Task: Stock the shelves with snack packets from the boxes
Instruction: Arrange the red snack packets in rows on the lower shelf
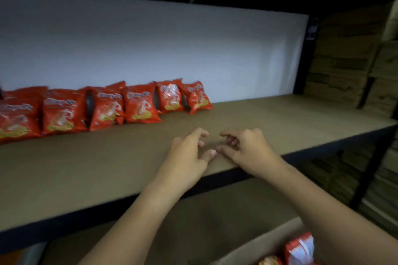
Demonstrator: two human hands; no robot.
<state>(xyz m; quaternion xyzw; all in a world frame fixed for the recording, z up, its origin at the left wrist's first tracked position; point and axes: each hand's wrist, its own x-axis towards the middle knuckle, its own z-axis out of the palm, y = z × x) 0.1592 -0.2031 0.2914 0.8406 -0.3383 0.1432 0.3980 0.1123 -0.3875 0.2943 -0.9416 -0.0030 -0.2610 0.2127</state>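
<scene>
Both hands were held over the shelf (280, 118) front edge, the left hand (187, 153) and right hand (247, 148) with fingers loosely curled, nothing gripped. Red snack packets (103, 107) were lined up at ten o'clock; more lay in a box (269, 241) at five o'clock.

I see a wooden shelf (269, 118) with a dark front edge running across my view, a white panel closing its back. On its left part stands a row of red snack packets (103, 107), upright and leaning against one another, set toward the back; the rightmost packet (197, 97) tilts a little. The packets at the far left are blurred. My hands hover low over the bare board near the front edge; whether they touch it I cannot tell.
</scene>
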